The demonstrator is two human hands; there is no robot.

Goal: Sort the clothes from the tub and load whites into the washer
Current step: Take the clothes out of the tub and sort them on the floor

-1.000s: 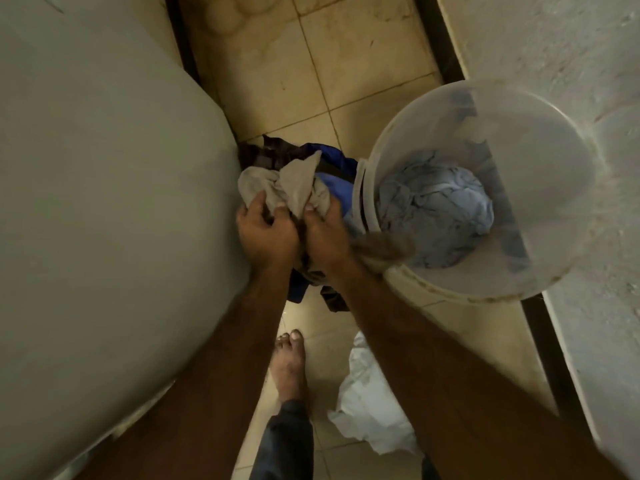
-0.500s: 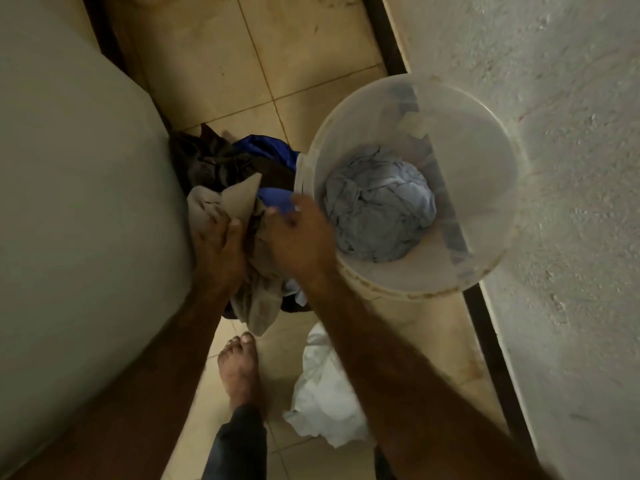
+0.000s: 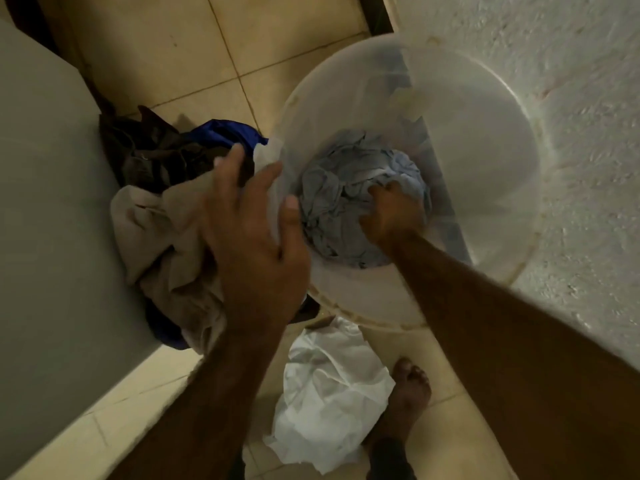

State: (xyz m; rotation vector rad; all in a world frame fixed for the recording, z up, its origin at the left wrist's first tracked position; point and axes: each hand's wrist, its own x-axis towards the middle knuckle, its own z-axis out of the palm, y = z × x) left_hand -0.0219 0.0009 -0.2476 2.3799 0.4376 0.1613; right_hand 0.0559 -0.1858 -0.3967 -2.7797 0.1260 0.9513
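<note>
A translucent round tub [image 3: 485, 161] stands on the tiled floor against the wall, with a crumpled light-blue garment [image 3: 336, 188] at its bottom. My right hand [image 3: 391, 216] is down inside the tub, its fingers closing into the blue garment. My left hand [image 3: 256, 237] hovers with fingers spread over the tub's near-left rim and a beige cloth [image 3: 166, 237]. The beige cloth lies on a heap of dark brown [image 3: 156, 154] and blue clothes [image 3: 225, 133] beside the washer [image 3: 45, 220]. A white garment [image 3: 329, 400] lies on the floor near my foot.
The grey washer body fills the left side. A rough white wall [image 3: 571, 81] runs along the right. My bare foot [image 3: 408, 393] stands on the beige tiles next to the white garment. A dark strip [image 3: 375, 12] runs along the wall base.
Both hands let go of the beige cloth, which now rests on the dark heap. My right hand moved into the tub onto the blue garment; my left hand opened.
</note>
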